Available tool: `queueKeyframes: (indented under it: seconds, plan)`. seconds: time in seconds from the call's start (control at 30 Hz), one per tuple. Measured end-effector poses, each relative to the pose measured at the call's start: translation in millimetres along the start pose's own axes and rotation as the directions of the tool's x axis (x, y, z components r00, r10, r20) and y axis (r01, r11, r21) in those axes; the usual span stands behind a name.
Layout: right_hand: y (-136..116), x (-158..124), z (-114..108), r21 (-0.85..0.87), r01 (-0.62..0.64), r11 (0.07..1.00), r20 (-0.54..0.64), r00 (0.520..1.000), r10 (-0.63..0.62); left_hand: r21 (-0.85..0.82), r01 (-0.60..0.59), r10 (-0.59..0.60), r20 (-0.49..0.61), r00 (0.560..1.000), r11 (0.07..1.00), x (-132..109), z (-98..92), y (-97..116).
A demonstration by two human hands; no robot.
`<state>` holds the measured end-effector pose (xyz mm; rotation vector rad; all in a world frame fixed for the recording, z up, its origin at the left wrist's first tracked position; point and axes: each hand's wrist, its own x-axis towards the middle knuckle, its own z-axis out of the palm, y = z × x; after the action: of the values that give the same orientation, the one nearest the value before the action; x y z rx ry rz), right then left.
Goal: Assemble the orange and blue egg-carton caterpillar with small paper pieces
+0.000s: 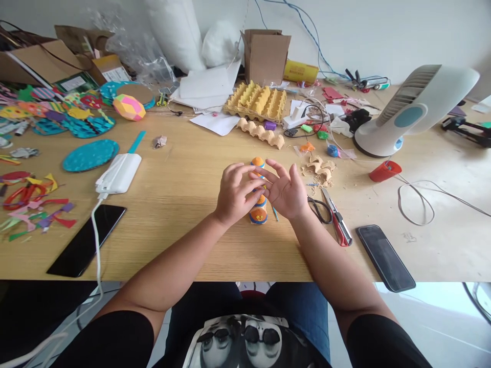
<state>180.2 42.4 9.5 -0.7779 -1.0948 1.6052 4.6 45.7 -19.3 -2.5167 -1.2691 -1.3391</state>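
An orange caterpillar (pixel 259 216), apparently made from an egg-carton strip, has blue bands and small yellow eyes on its front bump. It lies lengthwise on the table, and both hands hover over its middle, hiding part of it. My left hand (pixel 235 195) has bent fingers spread apart, their tips meeting the fingers of the other hand. Palm up, my right hand (pixel 287 193) is open with its thumb out. Nothing shows clearly between them. A thin blue strip (pixel 275 213) lies beside the caterpillar, under my right hand.
Right of my hands lie scissors (pixel 321 210), a red utility knife (pixel 339 222) and a phone (pixel 385 258). Beyond are egg-carton scraps (pixel 320 166), a yellow egg tray (pixel 256 101) and a white fan (pixel 410 112). At left are a power bank (pixel 123 174), another phone (pixel 88 240) and paper scraps (pixel 42 204).
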Motion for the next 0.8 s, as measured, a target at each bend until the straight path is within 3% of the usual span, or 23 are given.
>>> queueKeyframes:
  seconds: [0.23,0.4,0.6,0.7,0.8]
  plan:
    - [-5.1,-2.5,0.5,-0.058,0.007,0.998,0.019,1.000,-0.006,-0.021,-0.024,0.024,0.005,1.000,0.999,2.8,-3.1,-1.0]
    - [-8.7,-3.2,1.2,-0.086,0.034,0.996,0.025,0.999,-0.032,-0.050,0.039,-0.039,-0.005,0.999,0.998,0.8,-0.9,0.1]
    - [1.6,4.5,-7.5,-0.031,0.014,0.999,0.023,1.000,-0.014,-0.047,0.064,-0.070,-0.134,0.989,0.997,1.6,-1.8,0.5]
    - [10.1,7.6,-12.4,-0.171,-0.068,0.983,-0.004,0.998,0.069,-0.019,0.053,-0.055,-0.185,0.981,0.998,2.9,-2.8,-1.5]
    - [12.7,7.0,-13.0,-0.241,-0.050,0.969,0.007,0.999,0.053,-0.025,-0.012,0.007,-0.197,0.980,1.000,3.5,-2.6,-2.4]
